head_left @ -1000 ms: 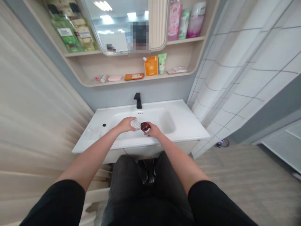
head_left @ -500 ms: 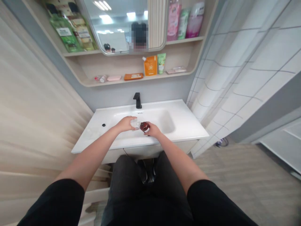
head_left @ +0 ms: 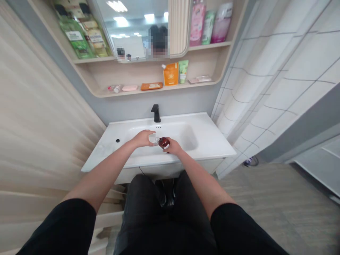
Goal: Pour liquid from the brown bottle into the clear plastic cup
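Note:
My right hand (head_left: 172, 145) is closed around a dark brown bottle (head_left: 164, 142) with a white label. The bottle is tilted, its neck toward the left. My left hand (head_left: 143, 138) is wrapped round a clear cup (head_left: 153, 139), whose mouth faces the bottle's neck. Cup and bottle meet or nearly meet; I cannot tell whether they touch or whether liquid passes between them. Both are held over the white sink basin (head_left: 189, 136).
A black faucet (head_left: 156, 113) stands behind the basin. Above, a shelf (head_left: 127, 92) holds an orange pouch (head_left: 171, 74), a green tube (head_left: 183, 72) and small packs, below a mirror (head_left: 130, 30). Curtains hang at the left (head_left: 39, 106) and right (head_left: 265, 78).
Both hands keep their hold on the cup and the bottle, which stay close together over the basin. The view has shifted very slightly.

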`<state>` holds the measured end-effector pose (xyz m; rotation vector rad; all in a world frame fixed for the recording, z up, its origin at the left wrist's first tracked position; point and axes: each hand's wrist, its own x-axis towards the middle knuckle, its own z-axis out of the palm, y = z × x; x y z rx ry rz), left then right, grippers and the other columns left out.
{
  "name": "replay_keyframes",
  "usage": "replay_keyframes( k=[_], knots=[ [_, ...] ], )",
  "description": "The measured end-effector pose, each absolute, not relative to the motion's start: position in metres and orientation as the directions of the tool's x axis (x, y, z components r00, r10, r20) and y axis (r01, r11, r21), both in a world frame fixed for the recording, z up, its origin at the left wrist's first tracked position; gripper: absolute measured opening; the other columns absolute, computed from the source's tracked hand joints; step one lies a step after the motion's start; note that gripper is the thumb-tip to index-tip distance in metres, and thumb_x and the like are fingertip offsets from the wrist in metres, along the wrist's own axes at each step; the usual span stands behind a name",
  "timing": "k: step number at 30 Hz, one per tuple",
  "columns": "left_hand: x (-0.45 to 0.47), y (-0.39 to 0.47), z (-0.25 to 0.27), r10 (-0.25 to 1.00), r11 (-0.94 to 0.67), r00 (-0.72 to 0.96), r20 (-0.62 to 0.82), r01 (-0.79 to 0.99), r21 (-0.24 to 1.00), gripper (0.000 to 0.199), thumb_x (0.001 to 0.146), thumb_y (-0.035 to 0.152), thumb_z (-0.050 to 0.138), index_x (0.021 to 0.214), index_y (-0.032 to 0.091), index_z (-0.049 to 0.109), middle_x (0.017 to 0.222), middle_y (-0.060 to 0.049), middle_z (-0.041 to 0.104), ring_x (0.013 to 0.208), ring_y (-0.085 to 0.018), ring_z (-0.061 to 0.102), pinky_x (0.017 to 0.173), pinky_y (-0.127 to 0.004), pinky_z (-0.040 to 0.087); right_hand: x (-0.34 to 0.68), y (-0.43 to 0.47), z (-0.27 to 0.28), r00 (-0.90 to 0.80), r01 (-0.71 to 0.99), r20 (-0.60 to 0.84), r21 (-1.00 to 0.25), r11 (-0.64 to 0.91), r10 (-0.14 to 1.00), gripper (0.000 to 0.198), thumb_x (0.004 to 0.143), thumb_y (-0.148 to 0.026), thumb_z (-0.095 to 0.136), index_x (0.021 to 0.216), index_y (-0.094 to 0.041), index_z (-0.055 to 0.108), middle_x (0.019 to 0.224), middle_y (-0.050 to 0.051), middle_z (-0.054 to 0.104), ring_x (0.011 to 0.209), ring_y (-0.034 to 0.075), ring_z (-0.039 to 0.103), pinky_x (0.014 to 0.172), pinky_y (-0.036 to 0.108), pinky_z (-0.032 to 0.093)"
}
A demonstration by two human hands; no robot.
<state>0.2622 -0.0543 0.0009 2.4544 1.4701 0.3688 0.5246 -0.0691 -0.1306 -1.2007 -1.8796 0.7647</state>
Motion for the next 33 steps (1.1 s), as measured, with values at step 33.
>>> replay_keyframes(
  k=[33],
  knots=[
    [0.27, -0.056, 0.018, 0.869, -0.487, 0.494, 0.004, 0.855, 0.178, 0.093, 0.067, 0.045, 0.094, 0.154, 0.02, 0.069, 0.147, -0.013, 0.073, 0.134, -0.036, 0.069, 0.119, -0.039, 0.051, 0.525, -0.068, -0.131, -0.266, 0.495, 0.28, -0.781, 0.38, 0.922, 0.085, 0.061, -0.02, 0.098, 0.141, -0.027, 0.069, 0.126, 0.004, 0.082, 0.114, 0.031, 0.078, 0.105, 0.043, 0.06]
  ],
)
